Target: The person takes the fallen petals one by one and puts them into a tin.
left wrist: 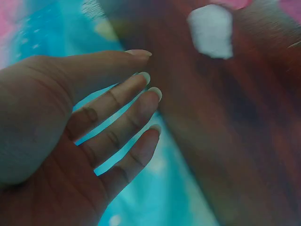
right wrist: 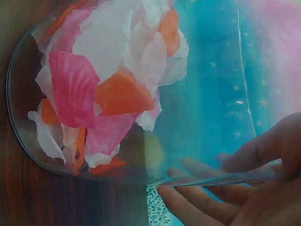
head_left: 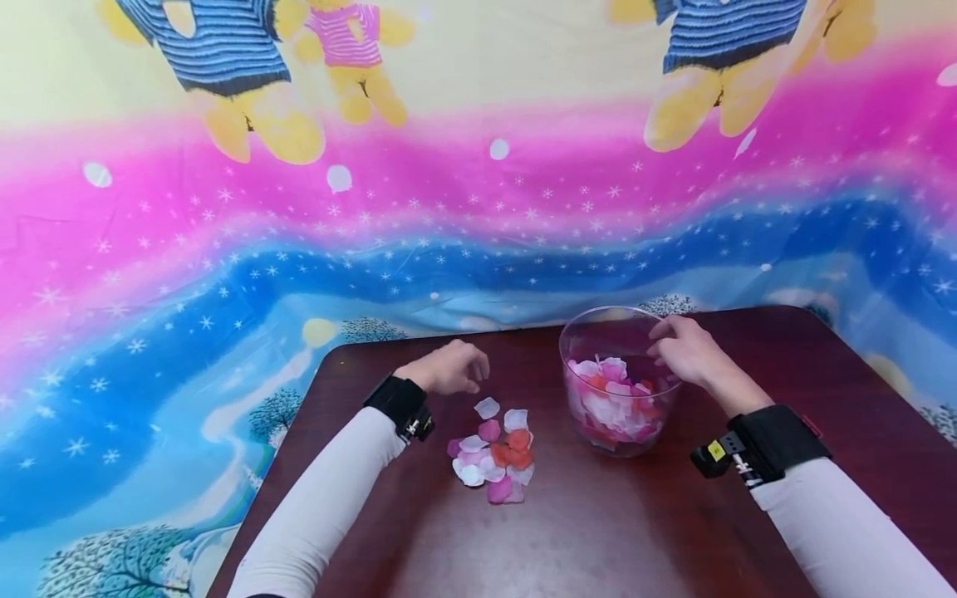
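My right hand [head_left: 694, 355] grips the rim of a clear bowl [head_left: 591, 339] from its right side. In the right wrist view the thumb lies inside the wall and the fingers outside it. The bowl stands upright, partly filled with white, pink and orange-red artificial petals [right wrist: 74, 87]. My left hand [head_left: 451, 368] hovers over the table behind a loose heap of petals [head_left: 514, 455], holding nothing. In the left wrist view its fingers are loosely bent, thumb near the fingertips. A single white petal [left wrist: 211, 32] lies apart from them on the tabletop.
A dark red-brown wooden table [head_left: 591, 531] carries the bowl and the heap. Its back edge meets a printed cloth backdrop [head_left: 478, 199] with bears and snowflakes. The heap lies left of the bowl, with bare tabletop between them.
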Action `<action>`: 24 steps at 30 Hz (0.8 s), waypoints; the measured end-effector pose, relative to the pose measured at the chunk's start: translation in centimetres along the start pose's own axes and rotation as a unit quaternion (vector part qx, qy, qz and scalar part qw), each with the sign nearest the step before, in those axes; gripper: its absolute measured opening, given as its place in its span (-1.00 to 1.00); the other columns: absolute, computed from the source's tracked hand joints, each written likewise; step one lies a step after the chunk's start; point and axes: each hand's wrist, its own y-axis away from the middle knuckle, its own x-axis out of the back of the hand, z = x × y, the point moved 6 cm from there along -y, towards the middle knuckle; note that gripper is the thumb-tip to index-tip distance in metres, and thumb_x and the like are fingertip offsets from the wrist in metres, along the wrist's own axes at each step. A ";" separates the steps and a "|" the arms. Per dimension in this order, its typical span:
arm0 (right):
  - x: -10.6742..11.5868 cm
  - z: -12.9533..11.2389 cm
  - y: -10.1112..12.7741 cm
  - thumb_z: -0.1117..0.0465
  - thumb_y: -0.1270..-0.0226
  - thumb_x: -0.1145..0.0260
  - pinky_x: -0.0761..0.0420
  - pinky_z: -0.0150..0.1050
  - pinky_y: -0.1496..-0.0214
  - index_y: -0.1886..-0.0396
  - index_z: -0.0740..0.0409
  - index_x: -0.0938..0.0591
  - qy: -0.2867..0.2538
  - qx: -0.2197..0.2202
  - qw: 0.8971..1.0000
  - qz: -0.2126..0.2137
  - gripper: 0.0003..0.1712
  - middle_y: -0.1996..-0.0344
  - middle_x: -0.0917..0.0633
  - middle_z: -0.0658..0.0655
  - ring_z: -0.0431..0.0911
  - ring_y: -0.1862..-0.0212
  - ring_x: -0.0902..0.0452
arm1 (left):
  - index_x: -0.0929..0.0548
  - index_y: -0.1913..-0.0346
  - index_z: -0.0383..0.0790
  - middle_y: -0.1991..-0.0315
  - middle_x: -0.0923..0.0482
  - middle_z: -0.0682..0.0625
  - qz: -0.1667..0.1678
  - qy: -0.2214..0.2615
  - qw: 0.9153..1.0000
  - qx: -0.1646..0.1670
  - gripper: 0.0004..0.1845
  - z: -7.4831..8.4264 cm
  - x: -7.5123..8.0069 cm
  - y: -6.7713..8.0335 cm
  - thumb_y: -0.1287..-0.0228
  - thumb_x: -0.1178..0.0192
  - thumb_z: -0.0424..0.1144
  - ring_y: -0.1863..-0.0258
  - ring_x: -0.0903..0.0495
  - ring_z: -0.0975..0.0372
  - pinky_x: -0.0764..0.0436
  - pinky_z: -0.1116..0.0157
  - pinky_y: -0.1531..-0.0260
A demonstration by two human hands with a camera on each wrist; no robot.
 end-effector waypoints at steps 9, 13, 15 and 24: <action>-0.4 0.2 0.0 0.35 -0.42 0.11 -0.70 0.07 0.12 -0.29 0.54 -0.35 -0.013 -0.007 1.000 -0.005 -0.49 -0.10 -0.59 0.56 0.37 -0.12 -0.56 | -0.74 -0.09 -0.22 -0.03 -0.68 -0.06 -0.033 -0.016 0.999 0.022 -0.67 -0.1 -4.1 -0.9 -0.26 -0.38 -0.45 -0.07 -0.60 0.14 -0.61 0.19 -0.11; -0.5 0.3 -0.1 0.34 -0.42 0.10 -0.70 0.08 0.10 -0.29 0.53 -0.36 -0.013 -0.008 1.000 -0.006 -0.49 -0.10 -0.59 0.55 0.37 -0.12 -0.56 | -0.76 -0.06 -0.17 -0.01 -0.68 -0.03 -0.038 -0.018 0.998 0.038 -0.68 -0.4 -4.8 -0.8 -0.26 -0.39 -0.44 -0.02 -0.59 0.17 -0.62 0.23 -0.07; -0.6 0.3 -0.1 0.34 -0.42 0.11 -0.70 0.08 0.09 -0.28 0.52 -0.36 -0.012 -0.010 1.000 -0.006 -0.49 -0.10 -0.60 0.54 0.37 -0.12 -0.56 | -0.77 -0.03 -0.18 0.04 -0.69 -0.02 -0.034 -0.019 0.999 0.037 -0.70 -0.5 -4.9 -0.8 -0.25 -0.39 -0.45 0.03 -0.61 0.18 -0.63 0.26 0.00; 0.0 0.1 0.0 0.34 -0.43 0.10 -0.70 0.04 0.14 -0.25 0.53 -0.38 -0.002 -0.006 1.000 0.002 -0.51 -0.08 -0.60 0.55 0.36 -0.09 -0.58 | -0.77 0.23 -0.19 0.42 -0.64 0.04 -0.037 0.018 0.999 0.020 -0.80 -1.1 -5.2 -0.8 -0.20 -0.31 -0.54 0.46 -0.54 0.30 -0.57 0.37 0.39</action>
